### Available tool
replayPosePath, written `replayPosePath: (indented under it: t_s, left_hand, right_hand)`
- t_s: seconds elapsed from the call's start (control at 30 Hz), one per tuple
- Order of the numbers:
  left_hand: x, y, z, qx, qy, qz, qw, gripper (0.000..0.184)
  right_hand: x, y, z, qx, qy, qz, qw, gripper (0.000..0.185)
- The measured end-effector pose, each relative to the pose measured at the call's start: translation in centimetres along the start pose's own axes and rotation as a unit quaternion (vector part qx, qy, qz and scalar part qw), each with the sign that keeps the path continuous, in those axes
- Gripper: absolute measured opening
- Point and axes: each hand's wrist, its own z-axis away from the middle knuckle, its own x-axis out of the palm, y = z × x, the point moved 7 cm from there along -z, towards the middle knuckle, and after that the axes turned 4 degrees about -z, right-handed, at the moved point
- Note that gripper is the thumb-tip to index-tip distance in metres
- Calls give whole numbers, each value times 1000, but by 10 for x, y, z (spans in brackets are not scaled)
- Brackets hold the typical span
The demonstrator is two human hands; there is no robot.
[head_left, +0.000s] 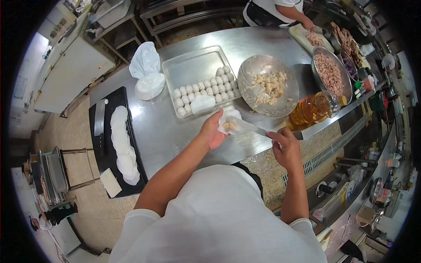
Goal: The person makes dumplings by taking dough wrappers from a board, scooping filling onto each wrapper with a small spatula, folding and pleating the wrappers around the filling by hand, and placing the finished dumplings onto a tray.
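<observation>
My left hand is closed around a thin white dough wrapper, with a small lump of pale filling on it. Gripped by its handle, a flat metal spatula extends from my right hand, its blade reaching over the wrapper. Just beyond my hands stands a metal bowl of chunky pale filling. To its left, a metal tray holds rows of round pleated dumplings and a few flat white wrappers at its near edge.
A large bottle of yellow oil lies tilted beside the bowl. Chopped meat fills another bowl. At left, a black board bears overlapping wrappers, a cleaver and a white scraper. A co-worker's hand is across the table.
</observation>
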Motion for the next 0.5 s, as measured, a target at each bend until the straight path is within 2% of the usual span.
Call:
replayPosePath:
  t_s: [0.1,0.17,0.27,0.33,0.37,0.43,0.47,0.5]
  left_hand:
    - [9,2,7,10,-20,-15,1000,46]
    - [7,5,10,29,9,-18,999,50]
    - [-5,11,11,73,39,19,996,50]
    - [-9,18,8,91,50,27,994,51]
    - [-12,21,9,109,62,36,991,52]
    - [-15,14,7,92,39,42,994,50]
    - [-12,13,5,80,18,50,995,48]
    - [-10,12,8,82,16,49,995,48]
  right_hand:
    - [20,1,0,3,-53,31,998,28]
    - [12,-2,-2,9,-64,30,997,29]
    - [-6,1,-5,23,-53,52,997,28]
    - [-21,21,-18,60,16,143,988,26]
    - [-17,37,-27,63,16,145,987,26]
    - [-7,76,-38,107,53,212,970,26]
    - [-6,82,-36,108,56,213,969,26]
    - [1,83,-36,99,16,224,969,26]
